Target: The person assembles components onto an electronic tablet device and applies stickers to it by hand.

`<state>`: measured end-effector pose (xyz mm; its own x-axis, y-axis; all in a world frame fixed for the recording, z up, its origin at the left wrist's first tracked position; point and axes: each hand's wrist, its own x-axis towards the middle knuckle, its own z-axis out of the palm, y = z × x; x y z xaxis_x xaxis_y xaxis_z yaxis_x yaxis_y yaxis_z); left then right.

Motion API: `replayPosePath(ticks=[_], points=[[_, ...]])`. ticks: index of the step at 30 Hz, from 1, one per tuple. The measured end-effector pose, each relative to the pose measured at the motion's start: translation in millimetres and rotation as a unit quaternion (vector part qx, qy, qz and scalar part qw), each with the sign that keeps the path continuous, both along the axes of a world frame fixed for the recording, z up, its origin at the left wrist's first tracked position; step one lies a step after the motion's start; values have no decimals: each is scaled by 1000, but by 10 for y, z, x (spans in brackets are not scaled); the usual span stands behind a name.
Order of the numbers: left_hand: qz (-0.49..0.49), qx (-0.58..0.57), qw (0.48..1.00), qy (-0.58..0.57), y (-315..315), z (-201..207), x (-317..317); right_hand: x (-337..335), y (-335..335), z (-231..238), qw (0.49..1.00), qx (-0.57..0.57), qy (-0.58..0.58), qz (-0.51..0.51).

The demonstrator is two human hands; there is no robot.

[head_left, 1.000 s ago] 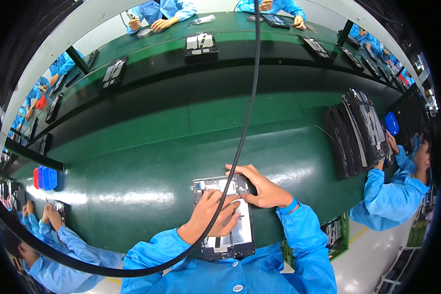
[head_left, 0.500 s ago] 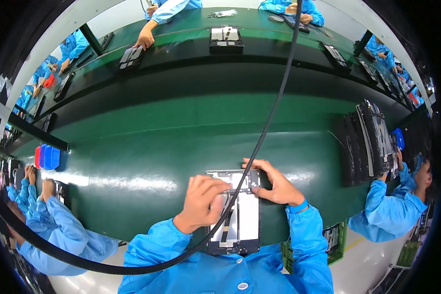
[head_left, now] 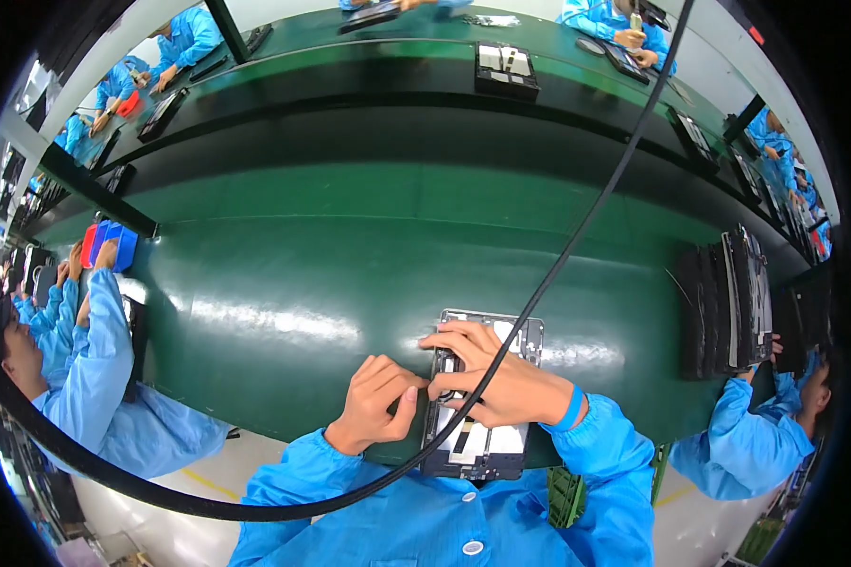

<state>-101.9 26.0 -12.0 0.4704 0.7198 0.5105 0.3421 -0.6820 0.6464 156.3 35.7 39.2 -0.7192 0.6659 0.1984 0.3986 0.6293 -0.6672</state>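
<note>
An opened tablet (head_left: 482, 440) lies near the front edge of the green table, its white battery cells and dark inner boards bare. Across its middle reaches my right hand (head_left: 506, 378), fingers apart, the tips at the tablet's left edge; a blue band circles that wrist. My left hand (head_left: 376, 404) is just left of the tablet with curled fingers, thumb and forefinger pinched close to the right fingertips. Whatever the pinch holds, if anything, is too small to make out. The right hand and a black cable hide part of the tablet.
The thick black cable (head_left: 577, 241) hangs across the view in front of me. A stack of tablet parts (head_left: 728, 302) stands at right, near a co-worker. Blue and red bins (head_left: 113, 246) sit at left beside another co-worker. More opened tablets (head_left: 506, 71) lie on the far bench.
My right hand has gone from the tablet's upper right edge to across its middle. My left hand has come off the tablet to its left side. The view has shifted.
</note>
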Motion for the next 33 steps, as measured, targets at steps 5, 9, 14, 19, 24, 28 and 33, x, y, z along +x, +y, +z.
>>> replayPosePath(ticks=[5, 9, 14, 19, 24, 28, 33], points=[[35, -16, 999, -36, 8, -3, -11, -79, 110, -97, 997, -36, -39, 53], [29, -16, 998, -53, 3, -42, -19, -132, 124, -88, 996, -34, -55, 66], [30, -18, 999, -29, -23, -30, -81, -152, 87, -88, 998, 2, -17, 58], [27, -8, 999, -23, -36, -26, -89, -225, -34, -107, 995, 80, -37, 39], [-7, 37, 999, -5, -97, -18, -172, -153, -134, -26, 993, 83, -74, 35], [-55, 68, 996, 17, -138, 17, -229, -92, -197, 2, 992, 81, -97, 27], [-205, 154, 963, 80, -169, -14, -270, -77, -176, -69, 991, 116, -70, -20]])
